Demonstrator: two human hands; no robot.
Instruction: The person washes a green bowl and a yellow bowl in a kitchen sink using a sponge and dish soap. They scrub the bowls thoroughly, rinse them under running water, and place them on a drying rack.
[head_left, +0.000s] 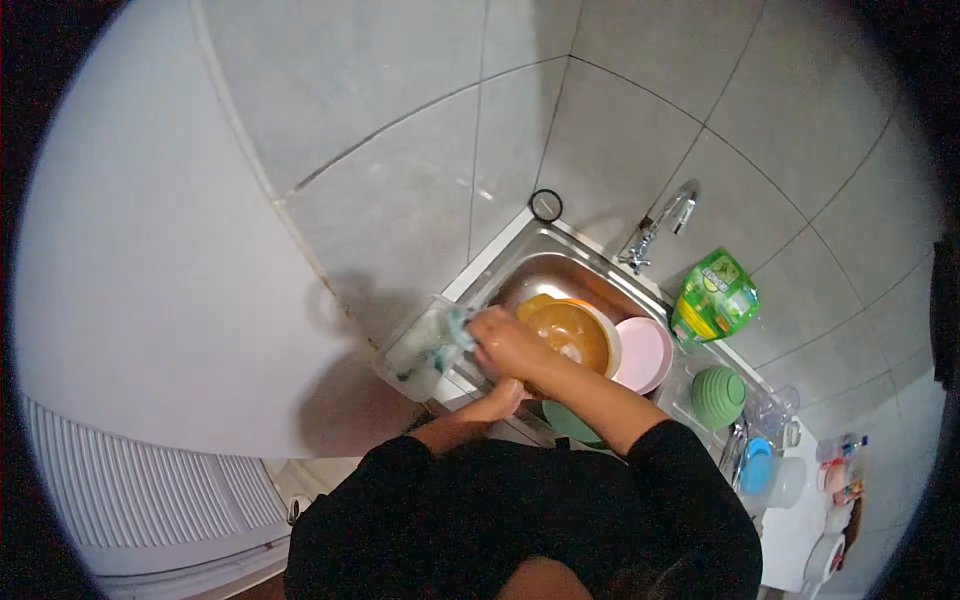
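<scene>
My right hand (504, 341) is closed on a pale blue-green sponge or cloth (460, 328), over the edge of a clear plastic container (411, 351) at the sink's left end. Just below it, my left hand (510, 396) is at the sink's near edge; its fingers are partly hidden, and whether it grips anything cannot be told. Right of my right hand, a soapy amber bowl (581, 330) rests within a white one in the steel sink (536, 264). A pink plate or bowl (645, 354) lies beside them. A green dish (568, 422) shows partly beneath my right forearm.
A chrome faucet (646, 238) and a green detergent pouch (716, 296) are behind the sink. Ribbed green bowls (718, 396), cutlery, clear glasses and a blue container (756, 465) stand at right. A dark ring (546, 205) sits at the back corner; tiled walls enclose the sink.
</scene>
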